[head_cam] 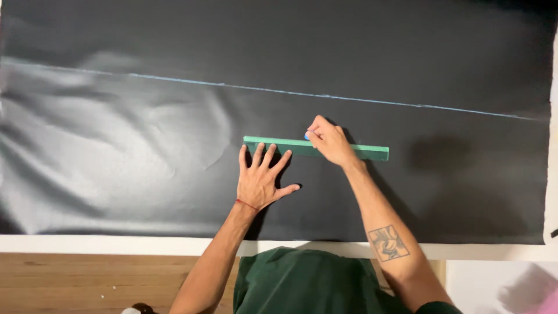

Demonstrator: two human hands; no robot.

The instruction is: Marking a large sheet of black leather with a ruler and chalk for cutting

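A green ruler (366, 152) lies across a large sheet of black material (116, 163). My left hand (260, 178) is spread flat, its fingertips pressing on the ruler's left part. My right hand (329, 141) pinches a small blue piece of chalk (307, 135) at the ruler's far edge, near its middle. A long pale blue chalk line (261, 89) runs across the sheet above the ruler, from left to right.
The black sheet covers a white surface (116, 245) whose edge shows along the near side and at the right. Wooden floor (87, 282) lies at the lower left. The sheet is wrinkled and shiny on the left half.
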